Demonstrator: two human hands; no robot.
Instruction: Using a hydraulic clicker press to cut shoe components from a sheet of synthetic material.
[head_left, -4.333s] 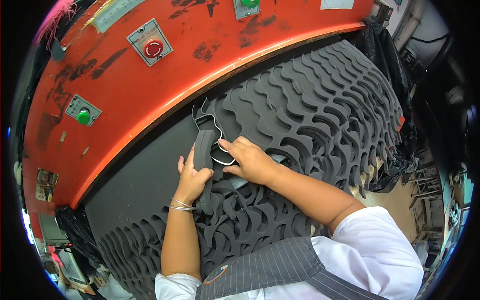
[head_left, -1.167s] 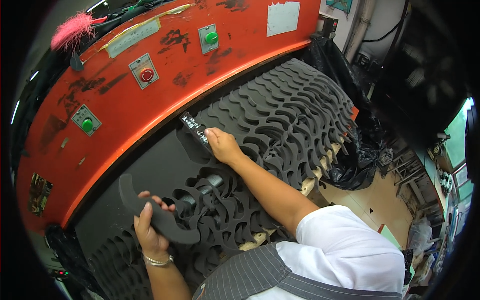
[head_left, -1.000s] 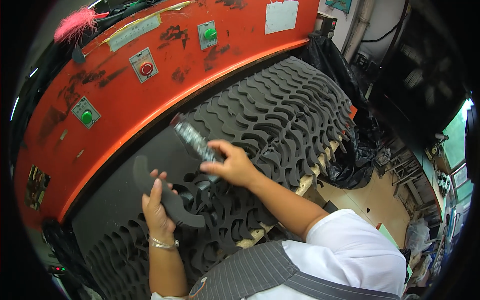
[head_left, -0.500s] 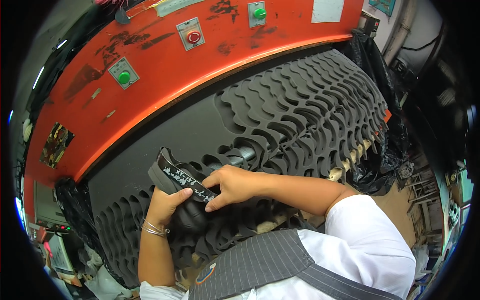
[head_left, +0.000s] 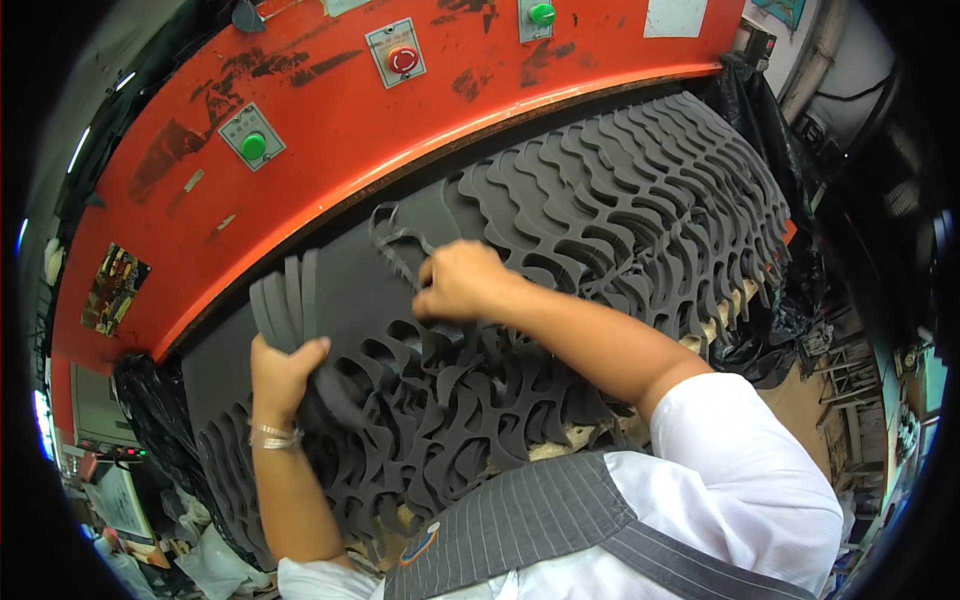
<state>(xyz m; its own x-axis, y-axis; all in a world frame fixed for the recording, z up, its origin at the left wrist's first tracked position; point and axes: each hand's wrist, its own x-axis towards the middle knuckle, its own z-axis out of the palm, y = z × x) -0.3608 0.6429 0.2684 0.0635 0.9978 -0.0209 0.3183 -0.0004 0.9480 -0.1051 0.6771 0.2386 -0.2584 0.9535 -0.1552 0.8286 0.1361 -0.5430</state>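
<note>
My left hand [head_left: 283,378] grips a stack of several grey foam pieces [head_left: 290,295], cut in long curved shapes, which stand up above the fingers and also stick out below the hand. My right hand [head_left: 462,282] is closed on a thin curved metal cutting die [head_left: 400,237], held by its near end over the bare part of a dark grey foam sheet [head_left: 340,280]. Whether the die touches the sheet, I cannot tell. Right of the die, the sheet [head_left: 600,190] has rows of curved cut-outs. Below both hands lies tangled cut foam waste [head_left: 470,390].
Behind the sheet rises an orange machine front [head_left: 330,140] with green buttons [head_left: 252,146] and a red stop button [head_left: 403,60]. Black plastic [head_left: 760,130] hangs at the right end and another black plastic sheet [head_left: 160,410] at the left. Cut foam strips hang over the near edge.
The hands have parted. My right hand has carried the die up and away over the bare sheet, while my left has moved left with the foam pieces. The view has shifted slightly.
</note>
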